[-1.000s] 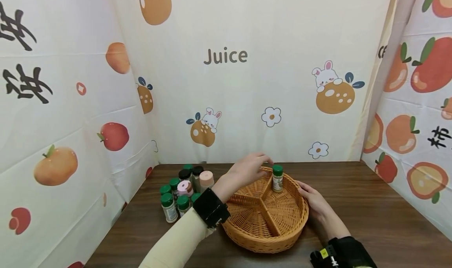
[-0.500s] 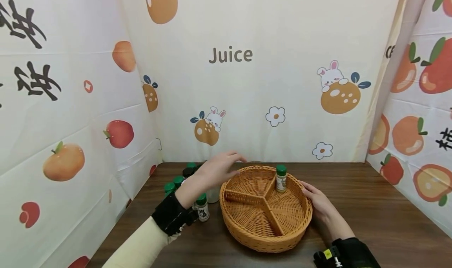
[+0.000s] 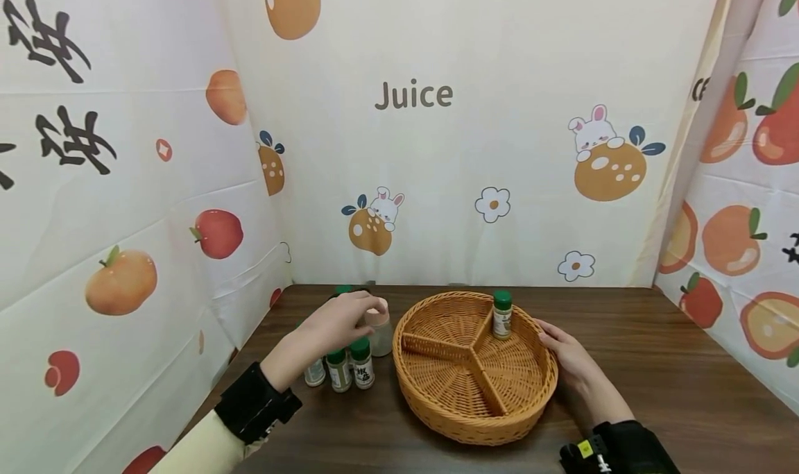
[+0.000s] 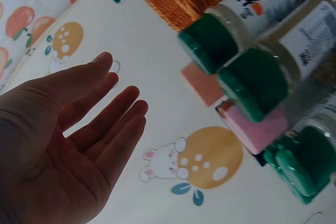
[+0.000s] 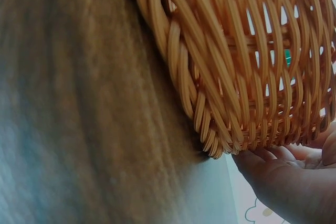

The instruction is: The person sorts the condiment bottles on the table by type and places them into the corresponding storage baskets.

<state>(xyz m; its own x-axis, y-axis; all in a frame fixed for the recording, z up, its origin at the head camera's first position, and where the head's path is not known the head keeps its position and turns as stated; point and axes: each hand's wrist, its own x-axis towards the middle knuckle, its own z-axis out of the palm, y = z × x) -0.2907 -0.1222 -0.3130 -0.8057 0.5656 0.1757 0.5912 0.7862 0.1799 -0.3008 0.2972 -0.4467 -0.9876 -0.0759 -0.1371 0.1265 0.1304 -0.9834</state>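
My left hand (image 3: 333,321) hovers over a cluster of spice jars at the left, fingers loosely spread and holding nothing; the left wrist view shows its bare palm (image 4: 79,150). Beneath it stand green-capped jars (image 3: 362,371) and a clear jar with a peach lid (image 3: 381,339); the hand hides several others. A round wicker basket (image 3: 471,429) with three compartments sits right of them. One green-capped jar (image 3: 502,318) stands upright in its right compartment, near the back divider. My right hand (image 3: 580,370) holds the basket's right rim, its fingers (image 5: 262,166) against the weave.
The dark wooden table (image 3: 655,363) extends right of the basket. A printed cloth backdrop (image 3: 437,182) rises behind the table, with cloth side walls at left and right. A pink lid (image 4: 257,129) shows among the jars in the left wrist view.
My left hand has moved left from above the basket's back rim to over the jar cluster. The right hand stays at the basket, and the jar inside stays put.
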